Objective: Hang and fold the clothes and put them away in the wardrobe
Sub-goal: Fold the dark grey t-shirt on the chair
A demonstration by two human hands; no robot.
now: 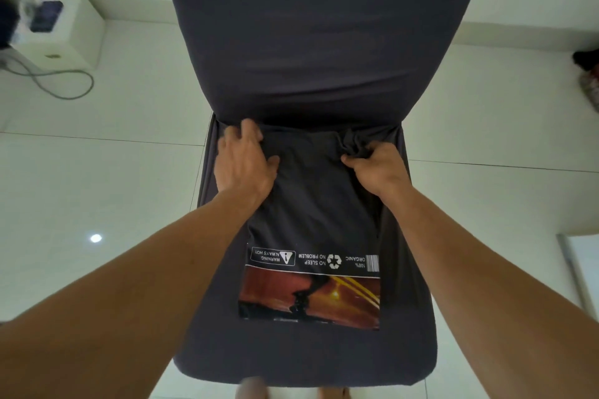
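Note:
A dark grey T-shirt point(311, 204) with an orange printed picture and white text lies flat on the seat of a chair with a dark grey cover point(324, 42). The print faces up, near the seat's front edge. My left hand point(246, 162) grips the shirt's far left corner, thumb on top of the cloth and fingers curled at the fold beside the backrest. My right hand point(376, 165) pinches a bunched wad of the shirt's fabric at its far right corner. Both forearms reach in from the bottom of the view.
The chair stands on a pale tiled floor point(97, 178). A white box-shaped appliance point(61, 32) with a grey cable point(64, 84) sits at the far left by the wall. Dark items point(588, 74) lie at the right edge. My feet show below the seat.

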